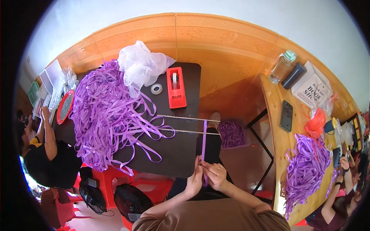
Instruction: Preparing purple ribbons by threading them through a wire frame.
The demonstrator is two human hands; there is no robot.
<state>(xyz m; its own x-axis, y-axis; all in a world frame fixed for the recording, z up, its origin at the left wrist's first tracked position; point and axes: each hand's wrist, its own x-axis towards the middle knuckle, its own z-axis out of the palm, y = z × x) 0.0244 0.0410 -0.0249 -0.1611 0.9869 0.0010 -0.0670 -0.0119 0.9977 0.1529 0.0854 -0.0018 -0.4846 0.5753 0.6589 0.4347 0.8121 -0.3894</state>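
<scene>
Purple strip (204, 140) pinched off right edge of dark tabletop (162, 165)

My left fingers (198, 163) and right fingers (210, 168) both grip the strip toward its near end. It runs away from me, crossing two thin pale rods (189, 131) that jut past the right edge. Purple ribbon heap (104, 115) fills the left side. Farther: red tape dispenser (177, 101) near far-right corner, tape roll (152, 89) beside it, plastic bag (140, 63) at far edge.
</scene>
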